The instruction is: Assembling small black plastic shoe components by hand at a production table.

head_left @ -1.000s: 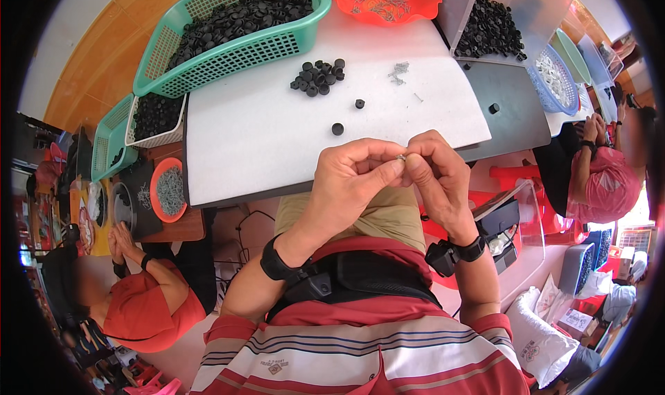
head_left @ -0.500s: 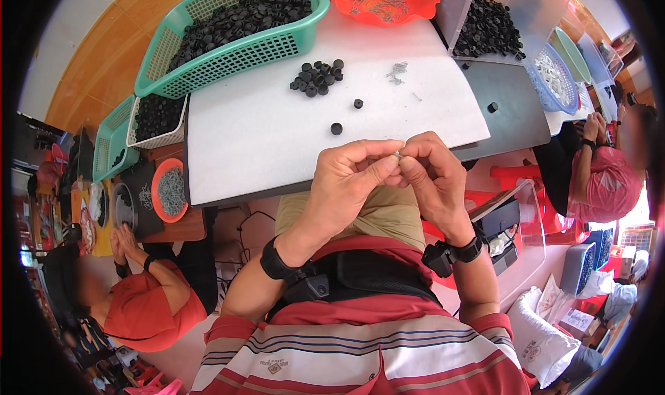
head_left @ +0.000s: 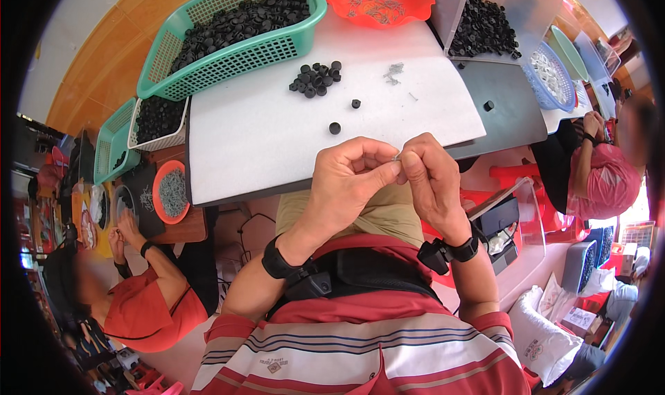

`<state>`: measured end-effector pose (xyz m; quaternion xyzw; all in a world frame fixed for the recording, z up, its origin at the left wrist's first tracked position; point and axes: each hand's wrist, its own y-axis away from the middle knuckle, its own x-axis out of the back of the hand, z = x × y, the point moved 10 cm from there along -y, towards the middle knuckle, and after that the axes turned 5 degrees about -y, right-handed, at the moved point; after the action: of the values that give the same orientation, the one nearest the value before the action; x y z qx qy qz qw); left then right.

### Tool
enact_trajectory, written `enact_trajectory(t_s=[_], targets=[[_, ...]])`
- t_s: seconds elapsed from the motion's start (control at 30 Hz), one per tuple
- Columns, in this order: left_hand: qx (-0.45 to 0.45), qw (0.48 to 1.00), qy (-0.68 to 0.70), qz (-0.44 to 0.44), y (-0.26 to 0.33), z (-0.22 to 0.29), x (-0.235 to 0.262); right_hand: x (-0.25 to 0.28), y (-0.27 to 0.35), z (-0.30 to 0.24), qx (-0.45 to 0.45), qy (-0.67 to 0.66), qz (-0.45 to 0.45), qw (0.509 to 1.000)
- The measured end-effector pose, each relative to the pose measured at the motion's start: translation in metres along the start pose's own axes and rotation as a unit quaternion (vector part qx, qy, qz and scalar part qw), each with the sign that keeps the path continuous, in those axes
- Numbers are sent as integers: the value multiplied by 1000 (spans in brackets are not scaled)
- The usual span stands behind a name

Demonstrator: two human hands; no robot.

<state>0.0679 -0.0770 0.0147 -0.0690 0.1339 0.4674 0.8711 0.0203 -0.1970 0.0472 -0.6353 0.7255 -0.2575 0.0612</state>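
Pinching tiny silvery metal piece in fingertips of L hand, w/ R hand curled just right of it, grip & long axis unclear, by near edge of white-topped rectangular counter.

1. The left hand is bent into a pinch, thumb and index finger arched toward each other, tips nearly together.
2. The right hand sits just beside those fingertips, its fingers curled inward and its thumb upright; its grip is partly hidden.
3. Below the left fingers, the left wrist leads down and outward to a bent forearm.
4. Below the right fingers, the right wrist joins a steeper forearm.
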Motion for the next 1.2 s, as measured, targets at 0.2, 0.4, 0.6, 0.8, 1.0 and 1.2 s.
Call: enact_trajectory(t_s=[0.2,0.4,0.6,0.8,1.0,1.2], targets=[[7,999,-34,17,2,-1,4,3,0,5,-16,-17,14,1000],[19,997,-45,52,2,-5,16,37,-20,13,-23,132,63,989],[23,998,-44,43,2,-4,17,45,-48,27,-7,298,11,954],[9,999,-26,40,1,-3,20,47,-55,49,-42,379,-24,924],[0,999,-21,45,1,-5,25,56,-55,38,-83,296,-12,952],[2,998,-14,54,1,-4,29,62,-51,-38,-11,-73,40,996]])
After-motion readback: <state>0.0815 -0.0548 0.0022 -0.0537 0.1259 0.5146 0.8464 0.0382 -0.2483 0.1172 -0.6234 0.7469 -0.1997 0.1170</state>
